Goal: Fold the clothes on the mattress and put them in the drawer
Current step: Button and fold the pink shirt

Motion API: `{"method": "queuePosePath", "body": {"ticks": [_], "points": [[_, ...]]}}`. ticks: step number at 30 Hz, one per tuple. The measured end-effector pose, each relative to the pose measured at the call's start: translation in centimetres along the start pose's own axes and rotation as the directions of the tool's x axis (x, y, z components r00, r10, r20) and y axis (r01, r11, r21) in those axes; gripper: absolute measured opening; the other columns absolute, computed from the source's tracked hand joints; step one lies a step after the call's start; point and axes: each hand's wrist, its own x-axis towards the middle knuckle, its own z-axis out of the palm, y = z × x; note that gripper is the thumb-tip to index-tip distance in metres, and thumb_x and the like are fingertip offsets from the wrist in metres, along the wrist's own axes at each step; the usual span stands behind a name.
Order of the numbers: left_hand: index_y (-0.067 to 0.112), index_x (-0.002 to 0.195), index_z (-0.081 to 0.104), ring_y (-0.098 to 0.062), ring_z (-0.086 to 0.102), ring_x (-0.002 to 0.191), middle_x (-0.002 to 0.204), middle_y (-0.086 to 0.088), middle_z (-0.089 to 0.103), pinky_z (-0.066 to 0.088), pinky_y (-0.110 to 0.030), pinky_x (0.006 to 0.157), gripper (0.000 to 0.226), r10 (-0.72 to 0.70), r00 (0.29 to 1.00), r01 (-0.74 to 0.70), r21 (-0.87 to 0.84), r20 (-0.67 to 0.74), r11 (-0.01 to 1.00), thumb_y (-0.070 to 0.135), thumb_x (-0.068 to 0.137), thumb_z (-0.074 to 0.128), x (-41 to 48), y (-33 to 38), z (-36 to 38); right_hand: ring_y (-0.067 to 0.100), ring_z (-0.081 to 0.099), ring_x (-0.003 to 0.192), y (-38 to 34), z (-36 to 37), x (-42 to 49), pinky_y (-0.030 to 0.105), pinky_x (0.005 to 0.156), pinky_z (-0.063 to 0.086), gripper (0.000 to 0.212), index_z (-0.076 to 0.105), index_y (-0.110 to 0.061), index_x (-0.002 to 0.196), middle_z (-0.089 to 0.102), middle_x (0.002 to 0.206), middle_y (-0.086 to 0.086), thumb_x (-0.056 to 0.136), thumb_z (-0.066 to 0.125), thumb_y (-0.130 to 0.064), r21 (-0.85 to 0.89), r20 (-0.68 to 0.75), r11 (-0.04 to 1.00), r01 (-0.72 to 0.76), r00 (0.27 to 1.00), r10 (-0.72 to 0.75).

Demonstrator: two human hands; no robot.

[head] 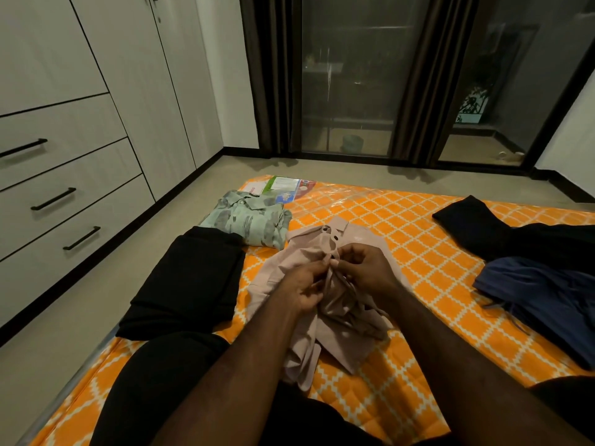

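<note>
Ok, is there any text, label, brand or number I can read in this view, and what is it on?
No text is legible.
Printed labels under plastic wrap at the far left corner of the mattress: there is print, but it is too small and blurred to read.
Beige shirt pinched by left hand and right hand, green patterned shirt, folded black garment, drawers: no lettering visible.

matt cloth shirt point(347, 239), glossy plastic-wrapped mattress point(402, 220)
</note>
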Motion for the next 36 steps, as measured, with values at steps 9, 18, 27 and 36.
{"method": "queuePosePath", "body": {"ticks": [9,18,27,36], "points": [[-0.002,0.119,0.065,-0.025,0.073,0.083,0.099,-0.017,0.074,0.061,-0.033,0.065,0.024,0.223,0.974,-0.225,0.044,0.049,0.973,0.004,0.104,0.047,-0.1,-0.5,1.2,0.024,0.072,0.075,-0.4,0.0,-0.1,0.031,0.060,0.054,0.010,0.075,0.001,0.095,0.076,0.090,0.021,0.086,0.076,0.003,0.133,-0.016,0.989,-0.062,0.998,0.065],[0.013,0.089,0.072,-0.040,0.071,0.091,0.091,-0.017,0.074,0.060,-0.058,0.080,0.023,0.395,0.893,-0.309,0.343,-0.217,0.887,0.009,0.098,0.051,1.1,-0.6,1.4,0.007,0.072,0.085,0.0,2.9,0.4,0.029,0.077,0.058,0.015,0.083,-0.021,0.096,0.079,0.092,-0.006,0.086,0.074,-0.014,-0.388,-0.190,0.921,0.030,0.975,-0.112],[-0.007,0.121,0.061,-0.022,0.073,0.080,0.096,-0.013,0.073,0.059,-0.029,0.063,0.025,0.260,0.960,-0.267,0.064,0.104,0.961,0.005,0.105,0.046,0.2,0.4,1.2,0.019,0.052,0.067,-1.9,1.5,0.0,0.030,0.063,0.043,0.009,0.066,0.001,0.088,0.055,0.071,0.011,0.095,0.060,0.004,0.434,-0.027,0.864,-0.254,0.955,0.294],[0.010,0.096,0.062,-0.005,0.062,0.045,0.059,0.004,0.067,0.044,-0.014,0.038,0.020,0.064,0.985,-0.081,0.104,0.161,0.991,0.010,0.107,0.045,-0.8,1.6,0.3,0.015,0.060,0.071,-1.6,0.3,-0.1,0.023,0.061,0.053,0.029,0.061,-0.009,0.069,0.060,0.072,0.007,0.094,0.061,0.006,0.531,0.136,0.776,-0.340,0.938,0.318]]}}
